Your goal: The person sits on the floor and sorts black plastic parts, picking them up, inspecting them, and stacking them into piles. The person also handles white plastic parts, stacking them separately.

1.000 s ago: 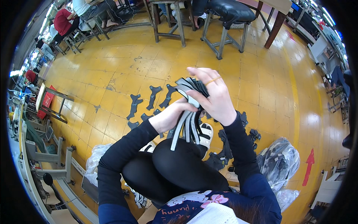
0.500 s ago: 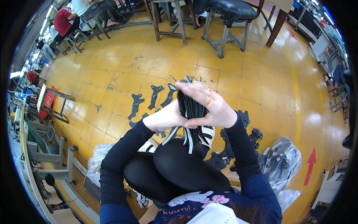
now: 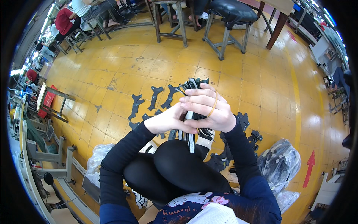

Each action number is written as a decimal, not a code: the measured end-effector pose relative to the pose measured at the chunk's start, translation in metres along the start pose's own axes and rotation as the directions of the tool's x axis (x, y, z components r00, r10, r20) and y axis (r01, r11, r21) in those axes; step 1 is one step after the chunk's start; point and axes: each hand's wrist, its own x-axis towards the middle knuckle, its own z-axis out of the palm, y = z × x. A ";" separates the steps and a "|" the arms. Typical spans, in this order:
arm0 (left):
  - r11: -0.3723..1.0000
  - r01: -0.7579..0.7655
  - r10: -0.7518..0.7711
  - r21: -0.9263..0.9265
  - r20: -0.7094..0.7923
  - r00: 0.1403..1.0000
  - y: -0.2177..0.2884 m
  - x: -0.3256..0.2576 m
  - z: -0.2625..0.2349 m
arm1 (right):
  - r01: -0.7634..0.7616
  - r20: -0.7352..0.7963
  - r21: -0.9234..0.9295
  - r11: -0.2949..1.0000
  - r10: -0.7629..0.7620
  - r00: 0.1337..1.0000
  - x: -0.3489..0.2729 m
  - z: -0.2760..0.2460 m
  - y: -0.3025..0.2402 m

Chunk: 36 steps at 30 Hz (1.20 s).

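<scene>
A bundle of black-and-white strips (image 3: 194,108) is held over the knees, both hands clamped on it: right hand (image 3: 209,108) on top, left hand (image 3: 169,119) beneath. Black cutouts (image 3: 154,99) lie on the floor (image 3: 123,71). A clear bag (image 3: 279,164) holds dark pieces.

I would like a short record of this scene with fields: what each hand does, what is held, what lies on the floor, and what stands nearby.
left hand: grips the bundle from the left side
right hand: wraps over the bundle, a yellow rubber band across its fingers
held: bundle of dark flat cut pieces
floor: loose dark cut pieces on yellow tiles
nearby: clear plastic bag of pieces, black stool
</scene>
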 end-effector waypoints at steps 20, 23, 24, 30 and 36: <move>0.914 0.193 -0.223 -0.356 -0.044 0.974 -0.001 0.009 -0.007 | -0.468 0.236 0.875 0.128 0.730 0.642 -0.036 -0.001 -0.013; 0.957 0.253 -0.250 0.139 -0.041 0.967 0.007 0.011 -0.003 | -0.591 0.320 0.761 0.267 0.639 0.700 -0.033 -0.014 0.001; 0.928 0.280 -0.283 0.245 -0.023 0.959 0.011 0.010 -0.006 | -0.649 0.402 0.699 0.300 0.585 0.704 -0.024 -0.021 0.002; 0.810 0.242 -0.320 0.534 0.057 0.946 -0.020 0.011 -0.012 | -0.392 0.451 0.191 0.900 0.274 0.849 0.013 -0.025 -0.011; 0.905 0.313 -0.395 -0.289 -0.294 0.871 -0.019 0.018 -0.019 | -0.106 0.109 0.470 0.876 0.062 0.992 -0.020 -0.040 -0.012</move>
